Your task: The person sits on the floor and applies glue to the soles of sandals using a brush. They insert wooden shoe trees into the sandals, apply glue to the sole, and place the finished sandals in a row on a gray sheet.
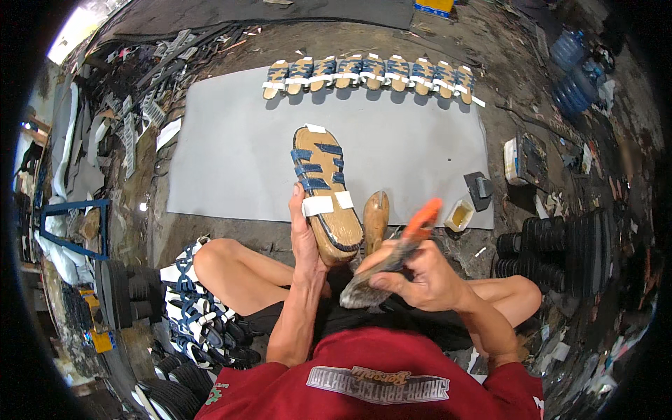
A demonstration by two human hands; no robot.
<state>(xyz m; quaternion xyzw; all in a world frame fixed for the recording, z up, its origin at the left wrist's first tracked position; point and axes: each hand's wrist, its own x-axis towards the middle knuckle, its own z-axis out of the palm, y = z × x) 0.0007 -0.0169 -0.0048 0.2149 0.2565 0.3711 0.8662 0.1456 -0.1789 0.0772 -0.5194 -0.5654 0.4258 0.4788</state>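
Note:
Raised over my lap, my left hand is closed around the heel end of a sandal. Its tan footbed faces up, with blue straps folded over the edges and white strips across it. Pale wood, apparently a shoe last, shows under the heel. My right hand grips a hand tool with an orange end and a broad grey part pointing down toward my lap; its exact kind is unclear. The tool is just right of the sandal, and I cannot tell whether they touch. A wooden shoe last stands behind the tool.
Several similar sandals line the far edge of a grey sheet. A tub of yellowish stuff and a dark block sit at its right corner. Black soles are stacked right; blue-and-white straps lie left.

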